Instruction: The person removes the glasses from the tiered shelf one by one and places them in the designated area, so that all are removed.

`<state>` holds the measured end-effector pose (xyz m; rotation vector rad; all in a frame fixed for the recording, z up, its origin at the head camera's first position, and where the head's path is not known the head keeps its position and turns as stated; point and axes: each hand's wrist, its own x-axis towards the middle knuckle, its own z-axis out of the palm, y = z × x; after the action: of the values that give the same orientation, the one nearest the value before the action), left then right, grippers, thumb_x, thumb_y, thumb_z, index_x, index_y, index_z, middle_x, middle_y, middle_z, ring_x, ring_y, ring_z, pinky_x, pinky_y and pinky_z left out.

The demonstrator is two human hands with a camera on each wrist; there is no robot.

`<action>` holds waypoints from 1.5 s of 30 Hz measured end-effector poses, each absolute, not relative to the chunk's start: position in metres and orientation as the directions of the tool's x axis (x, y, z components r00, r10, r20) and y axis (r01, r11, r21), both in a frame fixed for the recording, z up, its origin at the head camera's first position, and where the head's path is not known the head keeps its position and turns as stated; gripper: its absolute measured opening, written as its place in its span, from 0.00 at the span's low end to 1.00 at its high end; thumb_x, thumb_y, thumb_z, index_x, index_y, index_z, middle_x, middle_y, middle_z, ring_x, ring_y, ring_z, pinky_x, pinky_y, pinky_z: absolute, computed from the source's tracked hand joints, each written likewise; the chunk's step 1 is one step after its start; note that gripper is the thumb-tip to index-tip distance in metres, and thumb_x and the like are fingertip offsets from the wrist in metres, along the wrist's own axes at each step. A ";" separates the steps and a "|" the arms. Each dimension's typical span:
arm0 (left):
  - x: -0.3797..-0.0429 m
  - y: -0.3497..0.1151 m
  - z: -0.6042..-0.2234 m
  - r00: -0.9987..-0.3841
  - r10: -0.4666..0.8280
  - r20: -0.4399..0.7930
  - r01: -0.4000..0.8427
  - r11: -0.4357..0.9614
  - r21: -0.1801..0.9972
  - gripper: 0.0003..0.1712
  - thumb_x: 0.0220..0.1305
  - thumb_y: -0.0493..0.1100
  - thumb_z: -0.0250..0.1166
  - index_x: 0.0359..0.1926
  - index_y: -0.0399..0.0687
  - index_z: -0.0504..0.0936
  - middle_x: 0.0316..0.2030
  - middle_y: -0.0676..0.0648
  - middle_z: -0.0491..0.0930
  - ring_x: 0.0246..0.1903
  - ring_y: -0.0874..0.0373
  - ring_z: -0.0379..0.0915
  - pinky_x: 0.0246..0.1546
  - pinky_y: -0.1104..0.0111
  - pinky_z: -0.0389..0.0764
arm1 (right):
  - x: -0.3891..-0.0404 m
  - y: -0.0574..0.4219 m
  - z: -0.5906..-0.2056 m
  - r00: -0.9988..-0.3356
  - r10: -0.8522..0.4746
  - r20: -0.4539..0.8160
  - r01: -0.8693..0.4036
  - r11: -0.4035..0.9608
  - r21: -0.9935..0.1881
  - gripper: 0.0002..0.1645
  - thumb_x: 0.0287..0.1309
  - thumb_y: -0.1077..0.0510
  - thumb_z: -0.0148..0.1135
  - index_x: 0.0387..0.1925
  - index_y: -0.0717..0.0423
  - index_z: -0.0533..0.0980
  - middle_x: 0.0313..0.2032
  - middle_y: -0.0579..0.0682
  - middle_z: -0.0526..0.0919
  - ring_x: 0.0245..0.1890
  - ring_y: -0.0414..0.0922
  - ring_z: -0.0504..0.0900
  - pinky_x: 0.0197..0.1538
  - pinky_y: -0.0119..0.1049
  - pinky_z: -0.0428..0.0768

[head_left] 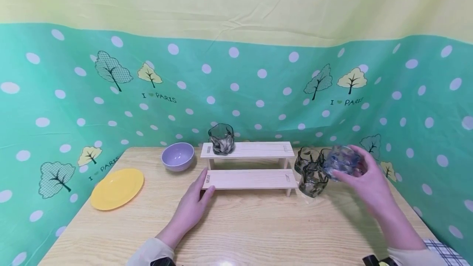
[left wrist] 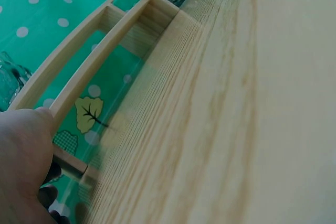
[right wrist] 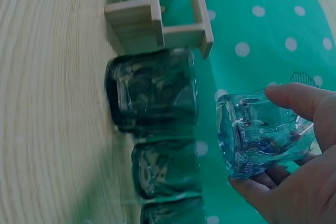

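My right hand [head_left: 373, 184] grips a bluish clear glass tumbler [head_left: 341, 161] between thumb and fingers, raised off the table. In the right wrist view, that tumbler lies tilted in the grasp. Close by, several smoky grey glass tumblers [head_left: 313, 182] stand on the table at the right end of a two-tier wooden rack [head_left: 251, 179]. Another grey tumbler [head_left: 222, 141] rests on the left part of the upper tier. My left hand [head_left: 190, 210] holds the left end of the lower tier, thumb at its front edge; some fingers are hidden behind it in the head view.
A purple bowl [head_left: 178, 157] is left of the rack, near the back edge. Farther left lies a yellow plate [head_left: 117, 189]. A green dotted cloth [head_left: 258, 93] hangs behind the wooden table [head_left: 255, 229] and along its sides. Checked fabric [head_left: 445, 251] shows at the lower right.
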<state>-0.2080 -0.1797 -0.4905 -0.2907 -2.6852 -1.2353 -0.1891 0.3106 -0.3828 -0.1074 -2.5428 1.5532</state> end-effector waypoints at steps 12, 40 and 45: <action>-0.210 -0.180 -0.489 -0.972 0.107 0.211 0.230 0.635 0.737 0.42 0.87 0.53 0.60 0.89 0.47 0.55 0.82 0.33 0.63 0.81 0.35 0.59 0.81 0.41 0.61 | -0.194 0.329 -0.391 -0.991 0.131 0.039 0.035 0.517 -0.855 0.74 0.65 0.48 0.83 0.92 0.40 0.38 0.79 0.82 0.53 0.71 0.82 0.65 0.68 0.74 0.75; -0.208 -0.178 -0.490 -0.958 0.102 0.267 0.270 0.629 0.729 0.41 0.86 0.52 0.62 0.88 0.42 0.57 0.78 0.29 0.68 0.77 0.31 0.64 0.78 0.37 0.66 | -0.205 0.347 -0.417 -0.996 0.046 -0.079 0.091 0.531 -0.842 0.75 0.62 0.55 0.82 0.90 0.53 0.36 0.76 0.84 0.53 0.69 0.82 0.65 0.64 0.84 0.69; -0.209 -0.179 -0.490 -0.968 0.101 0.229 0.241 0.629 0.739 0.42 0.87 0.52 0.61 0.89 0.45 0.55 0.79 0.30 0.66 0.79 0.33 0.62 0.79 0.38 0.64 | -0.206 0.347 -0.422 -0.995 0.032 -0.090 0.093 0.524 -0.847 0.75 0.61 0.56 0.83 0.90 0.54 0.37 0.76 0.84 0.56 0.69 0.81 0.66 0.63 0.83 0.72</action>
<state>-0.2090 -0.1792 -0.4904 -0.2843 -2.6834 -1.2537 -0.2058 0.3467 -0.4217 -0.1152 -2.7965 1.5605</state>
